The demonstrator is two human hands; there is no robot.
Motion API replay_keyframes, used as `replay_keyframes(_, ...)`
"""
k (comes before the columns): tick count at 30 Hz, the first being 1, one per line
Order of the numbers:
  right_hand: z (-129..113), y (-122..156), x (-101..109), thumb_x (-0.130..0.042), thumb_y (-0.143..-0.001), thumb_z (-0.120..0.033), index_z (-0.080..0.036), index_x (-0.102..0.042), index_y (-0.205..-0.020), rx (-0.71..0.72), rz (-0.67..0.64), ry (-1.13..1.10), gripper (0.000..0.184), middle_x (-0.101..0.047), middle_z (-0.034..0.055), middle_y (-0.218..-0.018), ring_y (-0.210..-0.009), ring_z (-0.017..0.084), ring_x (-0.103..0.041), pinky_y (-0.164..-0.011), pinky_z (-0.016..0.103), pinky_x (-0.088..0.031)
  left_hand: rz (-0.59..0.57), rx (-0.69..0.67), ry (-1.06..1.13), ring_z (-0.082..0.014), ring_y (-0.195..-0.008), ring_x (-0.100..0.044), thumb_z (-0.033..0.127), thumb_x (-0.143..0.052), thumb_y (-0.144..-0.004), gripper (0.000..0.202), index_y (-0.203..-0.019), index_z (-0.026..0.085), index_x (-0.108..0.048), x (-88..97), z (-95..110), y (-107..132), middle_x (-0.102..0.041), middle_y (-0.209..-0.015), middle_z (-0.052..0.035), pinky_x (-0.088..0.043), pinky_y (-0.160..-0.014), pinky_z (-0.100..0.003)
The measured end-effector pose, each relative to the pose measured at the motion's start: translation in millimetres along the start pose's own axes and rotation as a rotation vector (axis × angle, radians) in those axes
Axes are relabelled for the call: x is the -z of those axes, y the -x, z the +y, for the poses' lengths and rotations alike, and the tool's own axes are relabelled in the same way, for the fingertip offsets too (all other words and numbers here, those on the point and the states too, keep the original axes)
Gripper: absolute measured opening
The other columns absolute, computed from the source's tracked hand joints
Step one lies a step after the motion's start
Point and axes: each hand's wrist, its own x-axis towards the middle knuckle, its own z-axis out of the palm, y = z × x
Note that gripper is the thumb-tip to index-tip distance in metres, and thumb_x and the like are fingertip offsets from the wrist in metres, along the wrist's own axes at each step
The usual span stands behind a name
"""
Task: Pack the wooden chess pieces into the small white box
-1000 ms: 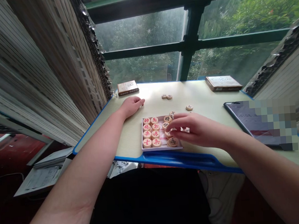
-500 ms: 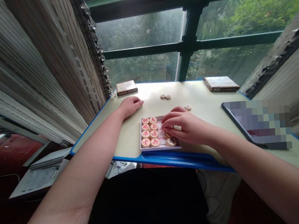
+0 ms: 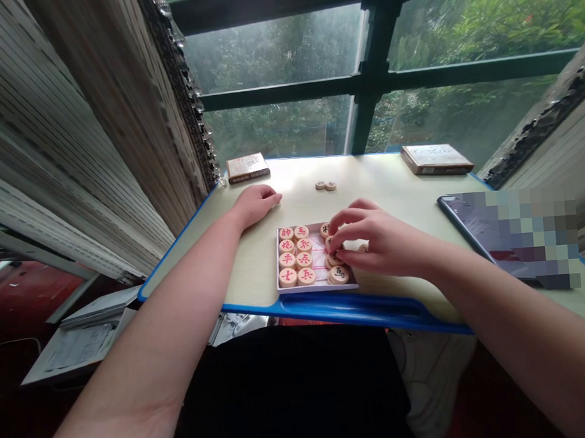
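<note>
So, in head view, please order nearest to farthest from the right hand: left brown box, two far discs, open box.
1. Open box, partly under the right hand.
2. Two far discs, beyond it.
3. Left brown box, far corner.

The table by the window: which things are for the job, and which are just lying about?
Seem part of the job:
right hand
white tray
red-marked pieces
black-marked pieces
two loose pieces

Seem just lying about:
back-left box
back-right box
dark-edged device
</note>
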Motion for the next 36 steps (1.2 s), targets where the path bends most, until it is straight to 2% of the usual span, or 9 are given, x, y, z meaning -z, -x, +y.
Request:
replay_keyframes(6, 6, -1, 3, -0.057, -0.080, -0.025, -0.021, -0.073, -0.082, -0.061, 0.040, 0.036, 0.016, -0.067, 0.0069, -0.091, -0.087, 0.021, -0.053, -0.081, 0.036, -0.044, 0.007, 0.004, -0.006, -0.0152, -0.064, -0.051, 0.045, -0.051, -0.074, 0.031, -0.073, 0.017, -0.064, -1.3, -2, -2, -0.062, -0.067, -0.0016, -0.037, -0.061, -0.027)
replay_keyframes(8, 15, -1, 8, -0.053, -0.082, -0.023, -0.019, -0.072, -0.084, -0.177, 0.107, 0.120, 0.020, -0.067, 0.0075, -0.088, -0.085, 0.021, -0.054, -0.081, 0.035, -0.044, 0.006, 0.008, -0.006, -0.0156, -0.064, -0.052, 0.046, -0.051, -0.073, 0.031, -0.074, 0.017, -0.064, -1.5, -3, -3, -0.062, -0.068, -0.0016, -0.037, -0.061, -0.027)
replay_keyframes(10, 27, 2, 14, -0.050, -0.082, -0.022, -0.018, -0.072, -0.089, -0.379, 0.171, 0.282, 0.023, -0.068, 0.0089, -0.091, -0.088, 0.023, -0.054, -0.081, 0.037, -0.044, 0.001, 0.013, -0.009, -0.0161, -0.066, -0.053, 0.045, -0.051, -0.074, 0.031, -0.074, 0.018, -0.065, -1.3, -2, -3, -0.063, -0.069, -0.0017, -0.037, -0.062, -0.028)
replay_keyframes(13, 44, 7, 19, -0.050, -0.080, -0.023, -0.019, -0.071, -0.097, -0.635, 0.081, 0.476, 0.027, -0.066, 0.0107, -0.102, -0.093, 0.028, -0.055, -0.080, 0.040, -0.043, -0.004, 0.009, -0.022, -0.0173, -0.069, -0.054, 0.044, -0.051, -0.074, 0.030, -0.074, 0.018, -0.065, -0.8, -1, -2, -0.065, -0.072, -0.0024, -0.038, -0.063, -0.028)
replay_keyframes(19, 41, 8, 19, -0.045, -0.081, -0.035, -0.022, -0.070, -0.090, -0.828, -0.031, 0.454, 0.029, -0.068, 0.0076, -0.096, -0.082, 0.023, -0.059, -0.060, 0.030, -0.039, 0.002, -0.003, -0.030, -0.0178, -0.069, -0.054, 0.046, -0.050, -0.073, 0.031, -0.072, 0.018, -0.063, -2.3, -2, -2, -0.064, -0.072, -0.0027, -0.038, -0.063, -0.029)
replay_keyframes(22, 35, 5, 18, -0.049, -0.078, -0.038, -0.023, -0.069, -0.089, -0.811, -0.072, 0.393, 0.027, -0.068, 0.0064, -0.095, -0.077, 0.020, -0.059, -0.056, 0.028, -0.037, 0.005, -0.008, -0.018, -0.0175, -0.068, -0.053, 0.046, -0.050, -0.073, 0.031, -0.072, 0.018, -0.062, -3.1, -4, -3, -0.063, -0.070, -0.0025, -0.037, -0.062, -0.028)
replay_keyframes(27, 34, 5, 15, -0.053, -0.074, -0.033, -0.022, -0.069, -0.085, -0.758, -0.088, 0.394, 0.022, -0.067, 0.0072, -0.094, -0.076, 0.019, -0.059, -0.056, 0.027, -0.038, -0.001, -0.010, -0.023, -0.0174, -0.068, -0.053, 0.048, -0.049, -0.073, 0.033, -0.073, 0.018, -0.062, -3.0, -5, -4, -0.063, -0.070, -0.0026, -0.037, -0.062, -0.028)
replay_keyframes(33, 38, 10, 16, -0.056, -0.071, -0.028, -0.021, -0.068, -0.080, -0.719, -0.016, 0.371, 0.017, -0.068, 0.0072, -0.086, -0.069, 0.019, -0.060, -0.052, 0.026, -0.038, 0.011, -0.031, -0.014, -0.0184, -0.069, -0.054, 0.048, -0.047, -0.074, 0.034, -0.073, 0.017, -0.063, -3.5, -2, 0, -0.064, -0.071, -0.0036, -0.038, -0.065, -0.029)
replay_keyframes(36, 40, 9, 18, -0.058, -0.069, -0.027, -0.020, -0.066, -0.078, -0.701, 0.123, 0.289, 0.014, -0.068, 0.0061, -0.082, -0.068, 0.018, -0.060, -0.053, 0.026, -0.041, 0.041, -0.027, 0.004, -0.0180, -0.067, -0.054, 0.047, -0.048, -0.073, 0.033, -0.069, 0.018, -0.062, -3.9, -1, 1, -0.063, -0.068, -0.0028, -0.037, -0.063, -0.029)
